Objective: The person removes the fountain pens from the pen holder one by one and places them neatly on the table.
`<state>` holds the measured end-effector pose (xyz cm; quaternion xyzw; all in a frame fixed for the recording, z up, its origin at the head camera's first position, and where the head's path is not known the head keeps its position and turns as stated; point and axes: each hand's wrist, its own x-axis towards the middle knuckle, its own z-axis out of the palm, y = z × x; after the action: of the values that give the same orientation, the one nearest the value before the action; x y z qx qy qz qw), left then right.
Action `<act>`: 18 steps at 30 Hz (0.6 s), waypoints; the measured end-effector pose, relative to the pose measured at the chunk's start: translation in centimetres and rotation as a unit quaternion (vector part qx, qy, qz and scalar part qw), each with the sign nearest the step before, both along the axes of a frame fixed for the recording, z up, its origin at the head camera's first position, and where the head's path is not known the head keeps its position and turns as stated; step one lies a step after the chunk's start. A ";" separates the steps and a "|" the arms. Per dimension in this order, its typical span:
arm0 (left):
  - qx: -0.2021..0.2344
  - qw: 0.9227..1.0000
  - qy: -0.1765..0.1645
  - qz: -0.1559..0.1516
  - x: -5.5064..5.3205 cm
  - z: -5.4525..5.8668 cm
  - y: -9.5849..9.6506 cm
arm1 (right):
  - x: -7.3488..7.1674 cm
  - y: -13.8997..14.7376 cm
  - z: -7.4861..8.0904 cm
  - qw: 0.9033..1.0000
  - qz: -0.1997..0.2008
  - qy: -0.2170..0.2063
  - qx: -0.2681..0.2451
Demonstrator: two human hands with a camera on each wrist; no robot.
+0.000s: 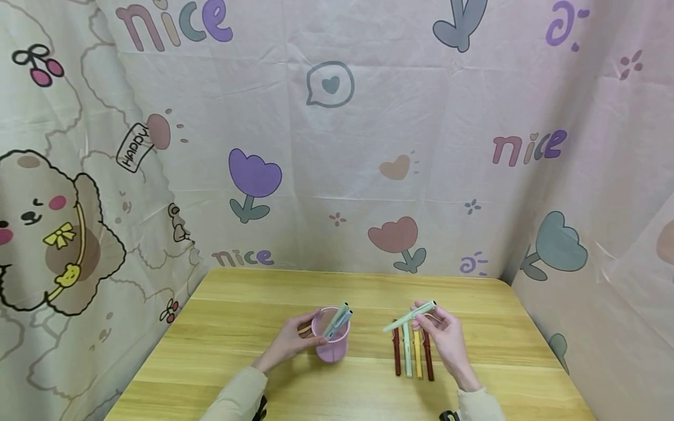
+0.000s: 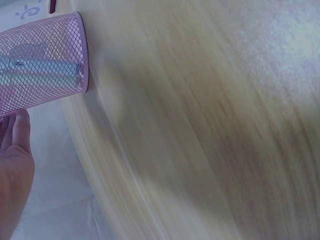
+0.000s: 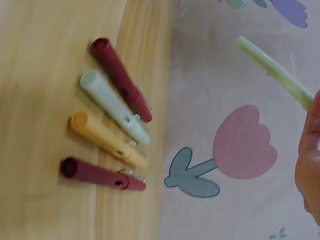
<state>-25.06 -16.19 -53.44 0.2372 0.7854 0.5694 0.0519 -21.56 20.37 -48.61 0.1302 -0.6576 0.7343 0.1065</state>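
My left hand (image 1: 295, 336) grips a pink mesh pen cup (image 1: 332, 352) around its side, thumb at the front. Inside the cup lean a pale green pen (image 1: 335, 318) and a blue-grey pen (image 1: 341, 324); their lower ends show through the mesh (image 2: 45, 37) in the left wrist view. My right hand (image 1: 444, 336) pinches a light green pen (image 1: 408, 317) above the table, its free end pointing left toward the cup. Below it lie two dark red pens, a mint pen (image 3: 112, 105) and a yellow pen (image 3: 107, 139), side by side. Whether the cup touches the table I cannot tell.
The wooden table (image 1: 237, 304) runs back to a hanging cloth (image 1: 337, 146) printed with flowers and words. More of this cloth hangs at the left and right sides. The row of pens lies right of the cup, a short gap away.
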 end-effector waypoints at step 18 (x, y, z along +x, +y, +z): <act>0.004 1.000 0.000 -0.003 0.0 0.0 0.0 | -0.4 4.0 -2.4 0.998 0.056 0.019 0.037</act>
<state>-25.07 -16.22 -53.45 0.2393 0.7823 0.5727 0.0526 -21.99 24.37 -51.03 0.1842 -0.6736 0.7120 0.0729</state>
